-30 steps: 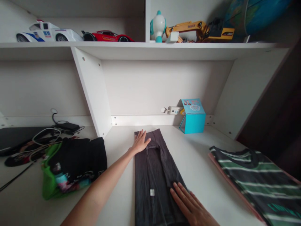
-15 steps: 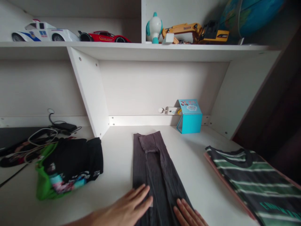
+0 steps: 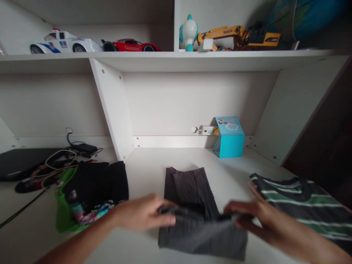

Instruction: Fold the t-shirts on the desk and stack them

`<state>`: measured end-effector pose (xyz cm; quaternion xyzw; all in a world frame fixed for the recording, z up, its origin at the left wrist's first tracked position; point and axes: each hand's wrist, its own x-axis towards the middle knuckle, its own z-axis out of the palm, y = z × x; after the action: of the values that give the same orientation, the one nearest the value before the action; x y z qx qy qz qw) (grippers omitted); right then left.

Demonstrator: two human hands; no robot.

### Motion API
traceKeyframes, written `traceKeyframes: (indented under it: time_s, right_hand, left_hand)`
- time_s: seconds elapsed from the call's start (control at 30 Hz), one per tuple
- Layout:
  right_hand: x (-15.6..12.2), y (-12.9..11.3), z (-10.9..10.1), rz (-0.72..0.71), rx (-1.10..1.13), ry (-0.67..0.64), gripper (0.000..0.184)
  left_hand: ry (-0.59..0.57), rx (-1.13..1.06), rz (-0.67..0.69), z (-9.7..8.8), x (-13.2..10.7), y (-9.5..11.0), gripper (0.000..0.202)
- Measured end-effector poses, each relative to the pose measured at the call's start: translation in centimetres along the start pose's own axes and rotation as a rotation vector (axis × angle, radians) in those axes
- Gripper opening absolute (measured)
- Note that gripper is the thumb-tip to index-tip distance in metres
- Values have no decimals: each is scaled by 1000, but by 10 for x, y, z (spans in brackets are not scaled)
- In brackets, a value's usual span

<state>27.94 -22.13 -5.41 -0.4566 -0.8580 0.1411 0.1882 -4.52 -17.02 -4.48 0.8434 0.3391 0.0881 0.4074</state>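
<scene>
Left hand (image 3: pixel 143 212) and right hand (image 3: pixel 255 220) have fingers pinching the grey garment's (image 3: pixel 198 220) folded edge; striped shirt (image 3: pixel 308 205) at three o'clock.

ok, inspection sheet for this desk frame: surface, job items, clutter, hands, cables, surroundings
Surface: white desk, bare patch behind the garment.
Job's things: dark grey garment, near end lifted and folded toward the far end.
Clutter: green-and-black clothes pile on the left; striped shirt on the right; blue box at the back.
Hands: left hand and right hand each grip the fold edge.
Cables: white and black cables at far left.
Surroundings: shelf above with toy cars and a yellow toy excavator.
</scene>
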Motion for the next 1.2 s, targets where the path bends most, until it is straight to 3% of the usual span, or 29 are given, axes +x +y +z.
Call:
traceKeyframes:
  time_s: [0.1, 0.17, 0.23, 0.3, 0.4, 0.5, 0.6, 0.73, 0.8, 0.87, 1.0, 1.07, 1.13, 1.2]
  right_hand:
    - [75, 51, -5, 184, 361, -86, 18]
    - [114, 81, 11, 272, 399, -93, 23]
    - [137, 102, 31, 339, 388, -105, 21]
    - [147, 117, 47, 373, 368, -116, 17]
    - [149, 131, 53, 374, 329, -114, 17]
    - [152, 142, 52, 389, 245, -98, 22]
    - [156, 148, 63, 425, 114, -74, 24]
    - [156, 143, 77, 424, -13, -45, 26]
    - [155, 136, 70, 398, -45, -13, 23]
    - [153, 126, 50, 363, -68, 69, 16]
    - [132, 93, -4, 284, -92, 349, 14]
    - [109, 69, -20, 193, -107, 497, 17]
    - [79, 44, -22, 80, -132, 576, 17]
    - [49, 21, -10, 12, -137, 507, 17]
  left_hand:
    - [46, -220, -28, -38, 73, -34, 34]
    - [68, -391, -146, -46, 113, -68, 37]
    - [97, -459, -250, -46, 137, -100, 37]
    - [115, -482, -259, -46, 146, -119, 36]
    - [104, -475, -142, -56, 146, -127, 38]
    - [146, -234, -108, -65, 150, -128, 33]
    - [220, 14, -152, -59, 161, -138, 28]
    - [265, 111, -164, -45, 170, -151, 29]
    - [257, 149, -151, -48, 169, -145, 21]
    - [283, 191, -102, -59, 162, -126, 17]
    - [505, 271, 154, -85, 131, -60, 19]
    - [566, 305, 227, -88, 108, -28, 19]
    - [565, 362, 236, -80, 86, -9, 18]
    - [508, 426, 214, -65, 67, -7, 20]
